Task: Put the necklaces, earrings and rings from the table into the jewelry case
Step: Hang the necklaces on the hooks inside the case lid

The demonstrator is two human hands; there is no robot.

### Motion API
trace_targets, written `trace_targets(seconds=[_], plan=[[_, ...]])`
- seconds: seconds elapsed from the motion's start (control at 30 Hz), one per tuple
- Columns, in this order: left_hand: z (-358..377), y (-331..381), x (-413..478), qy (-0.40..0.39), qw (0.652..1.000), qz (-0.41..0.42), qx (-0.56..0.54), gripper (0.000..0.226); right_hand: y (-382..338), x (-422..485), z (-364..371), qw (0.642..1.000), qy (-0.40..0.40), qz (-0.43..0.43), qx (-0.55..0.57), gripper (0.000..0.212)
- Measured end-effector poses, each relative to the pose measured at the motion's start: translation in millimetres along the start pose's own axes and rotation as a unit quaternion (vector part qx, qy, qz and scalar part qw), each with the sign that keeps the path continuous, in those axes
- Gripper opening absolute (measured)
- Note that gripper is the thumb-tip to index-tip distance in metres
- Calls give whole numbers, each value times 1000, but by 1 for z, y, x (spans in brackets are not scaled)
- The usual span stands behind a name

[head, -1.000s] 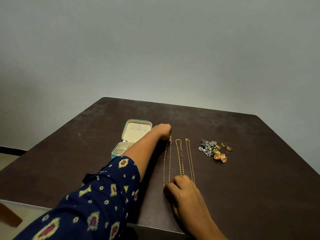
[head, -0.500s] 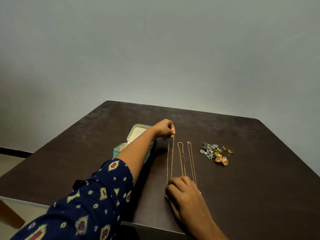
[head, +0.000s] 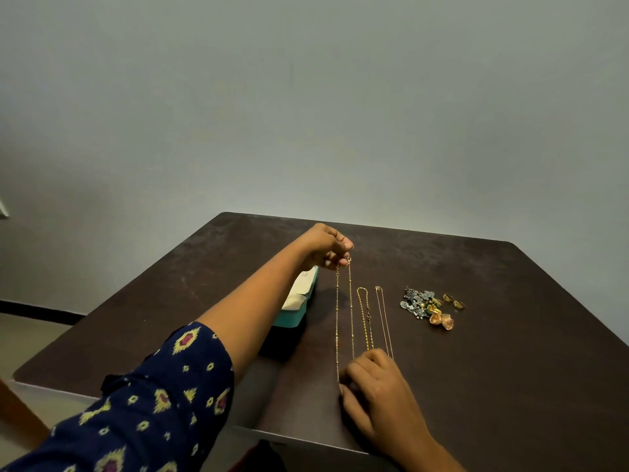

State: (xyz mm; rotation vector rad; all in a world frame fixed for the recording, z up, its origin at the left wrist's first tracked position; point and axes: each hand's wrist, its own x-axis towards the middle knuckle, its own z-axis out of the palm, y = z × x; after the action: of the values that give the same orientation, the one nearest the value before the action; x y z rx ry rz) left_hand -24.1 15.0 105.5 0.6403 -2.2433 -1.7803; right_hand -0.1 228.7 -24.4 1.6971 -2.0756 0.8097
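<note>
My left hand (head: 325,245) pinches the clasp end of the beaded necklace (head: 343,318) between thumb and fingertips, lifted just off the table (head: 510,369). The chain runs in two straight strands back to my right hand (head: 379,391), whose fingers curl over its near end and hold it at the tabletop. Just right of those fingers lie a thicker gold necklace (head: 365,318) and a fine necklace (head: 384,321), side by side. Further right sits a heap of earrings (head: 422,304), with two gold rings (head: 454,301) beside it. Under my left wrist, the teal jewelry case (head: 299,306) stands open, mostly hidden by my forearm and patterned sleeve (head: 153,403).
</note>
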Motion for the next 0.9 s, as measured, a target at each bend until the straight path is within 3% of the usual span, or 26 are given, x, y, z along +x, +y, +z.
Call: trace_targets(seconds=[0.17,0.27,0.4,0.47,0.53,0.6,0.9], plan=[[-4,6,-34,15,999,14,-45,14,-15,11,-20,977,43,101,184,2],[-7,5,-56,27,997,23,-72,13,-25,21,-31,940,35,156,302,4],[-6,-1,-83,36,989,12,-144,12,-32,29,-43,824,17,286,490,12],[-5,-5,-97,41,985,7,-169,11,-32,31,-48,753,-4,354,555,19],[-4,-9,-109,39,981,1,-188,12,-32,33,-53,705,-19,389,593,21],[-1,-11,-119,33,980,-7,-196,12,-32,35,-56,701,-14,393,595,21],[13,-33,-146,18,983,-29,-181,14,-45,36,-68,784,21,317,533,42]])
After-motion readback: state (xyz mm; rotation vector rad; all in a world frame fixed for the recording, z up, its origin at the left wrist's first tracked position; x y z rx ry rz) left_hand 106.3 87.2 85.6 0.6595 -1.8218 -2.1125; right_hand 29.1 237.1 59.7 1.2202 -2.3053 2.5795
